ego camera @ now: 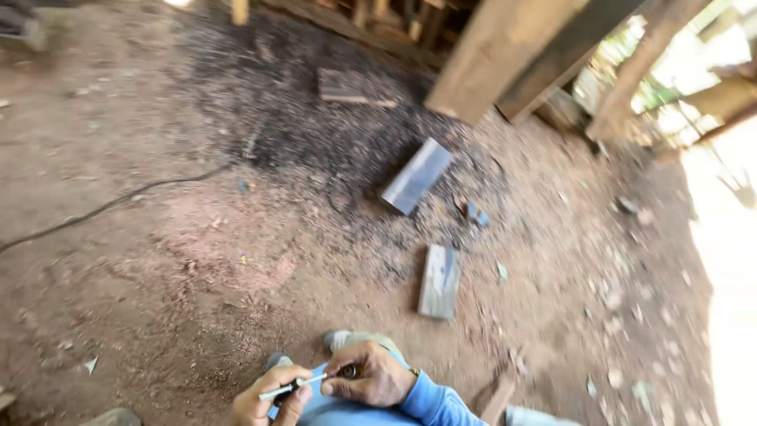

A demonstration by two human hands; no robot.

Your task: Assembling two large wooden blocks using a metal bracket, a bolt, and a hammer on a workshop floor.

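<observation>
Left hand [268, 402]: fingers pinch a thin metal rod [296, 386]. Right hand [367, 377]: fingers closed on a small dark fitting [348, 371] at the rod's tip; best kept aligned, steady over the knee.

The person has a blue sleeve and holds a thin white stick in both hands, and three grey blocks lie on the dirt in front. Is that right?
Not quite. The head view shows two grey blocks on the dirt, not three. The rest holds: blue sleeve, thin white stick between left hand and right hand.
</observation>
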